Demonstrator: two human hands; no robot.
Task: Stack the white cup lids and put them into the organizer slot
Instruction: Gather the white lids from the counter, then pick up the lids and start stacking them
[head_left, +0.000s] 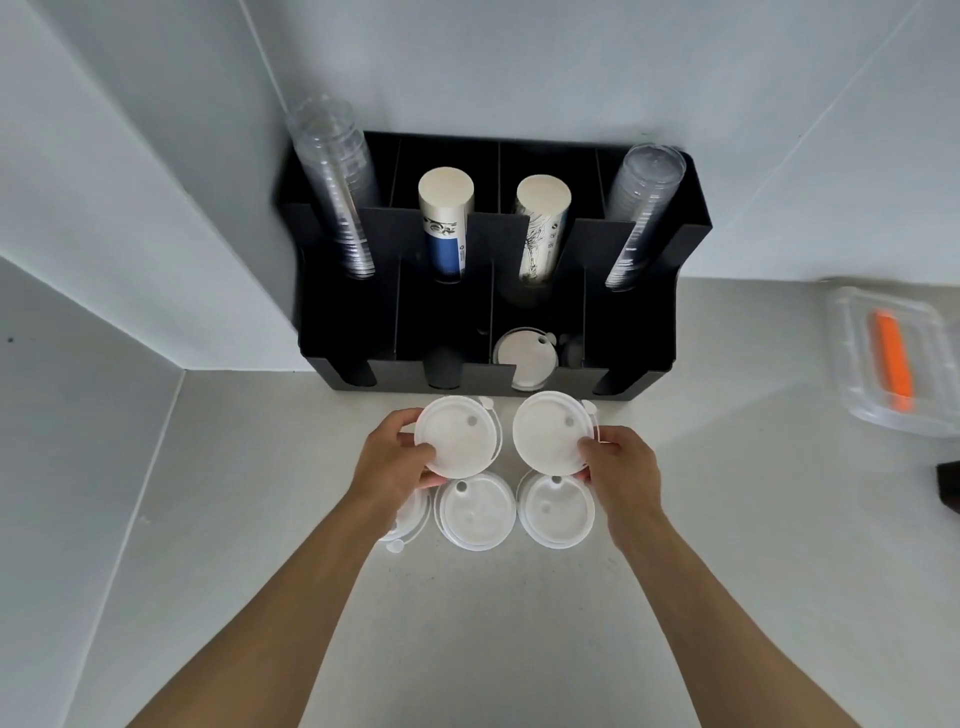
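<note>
My left hand (396, 457) grips a white cup lid (456, 436) by its left rim, lifted above the counter. My right hand (621, 470) grips another white lid (551, 433) by its right rim, side by side with the first. Below them lie two more lids flat on the counter, one in the middle (475, 512) and one to the right (556, 512). A further lid (410, 525) is partly hidden under my left wrist. The black organizer (363, 322) stands against the wall, and a white lid (525, 358) leans in its third front slot.
The organizer's back slots hold two stacks of clear cups (337, 187) (641, 208) and two stacks of paper cups (444, 218) (540, 228). A clear plastic box (841, 364) with an orange item (893, 358) sits at the right. Walls close in the left and back.
</note>
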